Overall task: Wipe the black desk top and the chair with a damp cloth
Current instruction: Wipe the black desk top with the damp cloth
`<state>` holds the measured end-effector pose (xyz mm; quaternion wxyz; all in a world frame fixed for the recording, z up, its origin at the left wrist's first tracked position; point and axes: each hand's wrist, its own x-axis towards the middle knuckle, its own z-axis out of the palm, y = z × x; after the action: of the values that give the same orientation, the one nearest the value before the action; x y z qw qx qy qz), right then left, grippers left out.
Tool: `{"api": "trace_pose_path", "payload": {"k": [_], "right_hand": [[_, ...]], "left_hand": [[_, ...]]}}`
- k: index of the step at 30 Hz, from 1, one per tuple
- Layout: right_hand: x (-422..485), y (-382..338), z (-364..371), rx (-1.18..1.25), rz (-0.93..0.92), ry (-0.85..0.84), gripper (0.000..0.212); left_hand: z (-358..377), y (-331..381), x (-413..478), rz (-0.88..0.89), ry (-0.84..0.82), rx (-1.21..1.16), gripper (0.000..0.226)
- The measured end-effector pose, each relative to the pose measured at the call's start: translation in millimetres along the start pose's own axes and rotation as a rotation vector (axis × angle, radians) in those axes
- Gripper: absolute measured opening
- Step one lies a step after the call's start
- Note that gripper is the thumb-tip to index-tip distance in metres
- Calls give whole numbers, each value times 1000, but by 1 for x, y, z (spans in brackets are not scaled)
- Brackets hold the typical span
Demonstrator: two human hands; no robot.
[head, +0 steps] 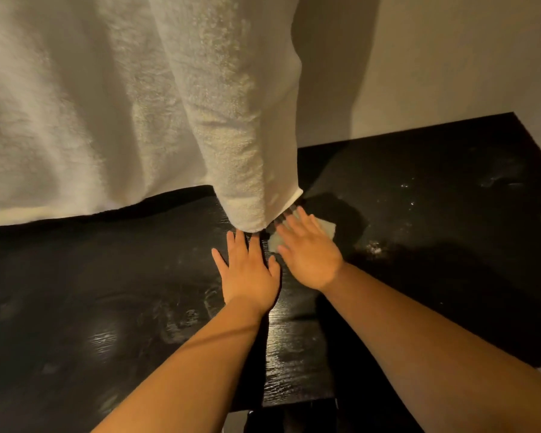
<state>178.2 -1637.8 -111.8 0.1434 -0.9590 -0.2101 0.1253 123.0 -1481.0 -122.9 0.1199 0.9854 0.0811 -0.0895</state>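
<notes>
Black wood-grain desk top (107,307): left hand (247,270) spread flat; right hand (310,254), fingers straight, presses a mostly hidden pale cloth (328,229). White terry towel (107,104) hides the far left.

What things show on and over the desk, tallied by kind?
Hands: 2, left hand and right hand, both flat
Small pale cloth: 1
Hanging white terry fabric: 1
Black desk top: 1
Total: 5
</notes>
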Motion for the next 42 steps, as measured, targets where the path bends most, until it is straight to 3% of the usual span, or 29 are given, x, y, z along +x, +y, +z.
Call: {"api": "trace_pose_path", "payload": {"k": [4, 9, 12, 17, 20, 22, 25, 30, 37, 39, 42], "right_hand": [[11, 27, 0, -78, -75, -45, 67], [7, 83, -20, -77, 191, 46, 61], [0, 78, -25, -24, 238, 45, 63], [3, 26, -8, -1, -90, -14, 58], [28, 25, -10, -31, -134, -43, 50], [42, 44, -18, -54, -86, 6, 49], [42, 90, -30, 9, 126, 127, 52], [43, 113, -38, 50, 288, 102, 52], [22, 67, -16, -28, -13, 40, 56], [25, 85, -22, -52, 29, 88, 59], [31, 124, -35, -66, 260, 136, 58]], "left_hand": [[6, 1, 1, -8, 58, 32, 66], [6, 2, 1, -5, 73, 18, 63], [6, 3, 0, -8, 79, 15, 62], [8, 4, 0, -11, 98, 30, 57], [7, 5, 1, -4, 106, 23, 57], [5, 5, 1, -3, 105, 16, 59], [3, 6, 2, 2, 98, 19, 63], [1, 4, 1, 2, 91, 16, 65], [2, 6, 2, 5, 104, 10, 65], [2, 6, 2, 3, 99, 9, 65], [2, 6, 1, 1, 98, 2, 68]]}}
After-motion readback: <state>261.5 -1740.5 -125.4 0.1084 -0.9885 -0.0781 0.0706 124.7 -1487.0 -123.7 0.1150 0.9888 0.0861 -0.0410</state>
